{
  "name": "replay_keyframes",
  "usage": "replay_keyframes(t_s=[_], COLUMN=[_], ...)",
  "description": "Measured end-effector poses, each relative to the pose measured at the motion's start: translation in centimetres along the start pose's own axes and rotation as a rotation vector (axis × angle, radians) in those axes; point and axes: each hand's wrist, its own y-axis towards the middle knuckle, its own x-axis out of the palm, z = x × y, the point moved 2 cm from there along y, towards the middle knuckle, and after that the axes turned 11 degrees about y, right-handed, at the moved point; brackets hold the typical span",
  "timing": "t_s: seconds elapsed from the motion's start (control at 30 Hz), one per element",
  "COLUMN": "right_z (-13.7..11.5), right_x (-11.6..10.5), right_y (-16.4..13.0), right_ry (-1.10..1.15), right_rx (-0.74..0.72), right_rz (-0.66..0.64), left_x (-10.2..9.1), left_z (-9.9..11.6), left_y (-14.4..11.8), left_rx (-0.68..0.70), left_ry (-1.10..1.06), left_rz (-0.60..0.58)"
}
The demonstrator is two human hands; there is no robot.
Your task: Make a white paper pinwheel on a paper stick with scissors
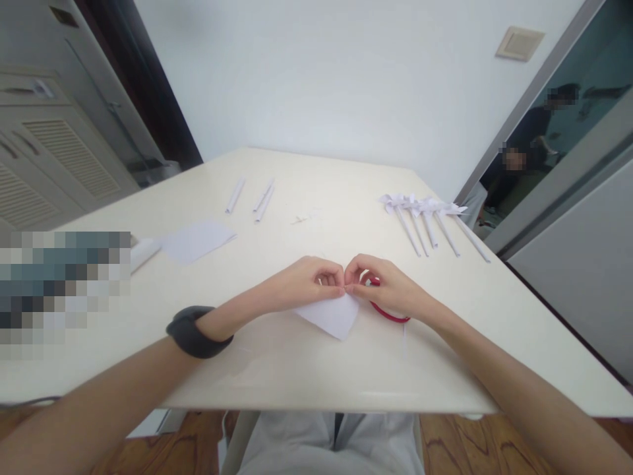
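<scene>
Nearest the lens: two bare forearms crossing the table's [277,369] near edge, a dark wristband [194,331] on the left one. Left hand [305,282] curled, thumb and fingertips pinched shut on the top edge of a white folded paper [330,315]. Right hand [383,285] likewise curled, fingers pinched on the same edge, fingertips of both hands touching. Folded paper lying flat near the middle of the near edge, pointed corner toward the camera. Red scissors [388,311] just beside it, partly under the right hand (handle loop only showing). Toward the far right corner, a row of paper pinwheels on sticks [429,221]. Toward the far left, rolled paper sticks [252,195] and a flat sheet [198,240]. No readable writing or brand anywhere.
</scene>
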Motion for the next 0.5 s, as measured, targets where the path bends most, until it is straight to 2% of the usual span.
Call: replay_keyframes(t_s=[0.2,0.5], right_z=[0.26,0.84], right_x=[0.09,0.02], right_y=[0.11,0.14], right_ry=[0.046,0.138], right_rx=[0.022,0.169], right_rz=[-0.002,0.022], left_x=[0.08,0.26], left_z=[-0.17,0.05], left_y=[0.21,0.34], left_rx=[0.005,-0.006], left_ry=[0.019,0.075], left_rz=[0.015,0.077])
